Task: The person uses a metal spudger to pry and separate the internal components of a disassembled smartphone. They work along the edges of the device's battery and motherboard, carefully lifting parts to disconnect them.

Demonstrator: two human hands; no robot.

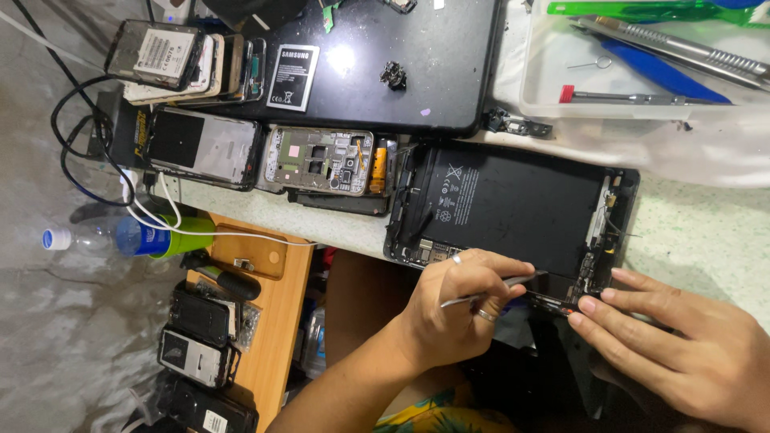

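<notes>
My left-hand fingers (481,277) are curled together around a pair of thin metal tweezers (501,289), whose tips point right toward the lower right corner of the opened tablet (513,208). That left hand (453,309) sits low in the middle of the frame, wrist bent, forearm running down and left toward the bottom edge, with rings on two fingers. My right hand (682,345) comes in from the lower right, lying flat with fingers stretched out and close together, their tips (589,309) pressing on the tablet's lower edge just beside the tweezer tips; it clamps nothing. The tablet lies back-open on the bench (698,232), its large black battery (505,200) showing, in the centre of the frame. To its left lie stripped phone frames (321,160), and further up left a stack of phones (188,64). A clear tray of tools (642,60) sits in the upper right.
</notes>
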